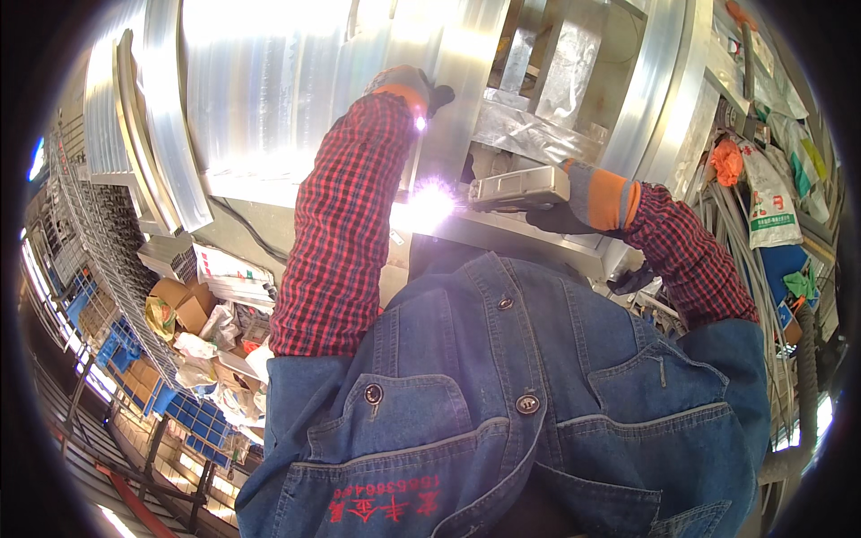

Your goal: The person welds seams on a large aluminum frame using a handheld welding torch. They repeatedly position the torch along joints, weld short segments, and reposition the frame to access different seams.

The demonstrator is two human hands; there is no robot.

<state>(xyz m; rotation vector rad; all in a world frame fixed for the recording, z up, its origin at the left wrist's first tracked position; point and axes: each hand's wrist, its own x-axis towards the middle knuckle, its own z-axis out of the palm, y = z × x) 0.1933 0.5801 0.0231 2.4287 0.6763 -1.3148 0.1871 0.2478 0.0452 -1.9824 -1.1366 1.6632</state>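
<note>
Nearest the camera, a blue denim jacket (502,403) fills the lower half of the view, with its metal buttons and chest pockets; its hem and the red stitching on it are cut off by the lower edge. Beyond it rises a large sheet-metal structure (269,90) of curved, shiny panels, much of it washed out by glare, so its seams are hard to make out. A flat metal ledge (529,235) runs along its base, partly hidden behind the jacket collar.

Both forearms wear red plaid sleeves. The left arm reaches straight up from the left shoulder, elbow almost locked, and the gloved left hand (408,85) presses against the upright panel edge; whether its fingers curl round the edge cannot be told. The right arm bends at the elbow and comes in from the right edge, and the gloved right hand (574,202), with an orange cuff, is closed round the rear of a grey boxy welding tool (518,188) held level just above the ledge. At the tool's tip a white welding flash (430,204) burns against the panel's lower edge, blotting out the joint itself.

At lower left, cardboard boxes (184,305) and crumpled wrappings lie heaped on the floor, blurred by the rim.
</note>
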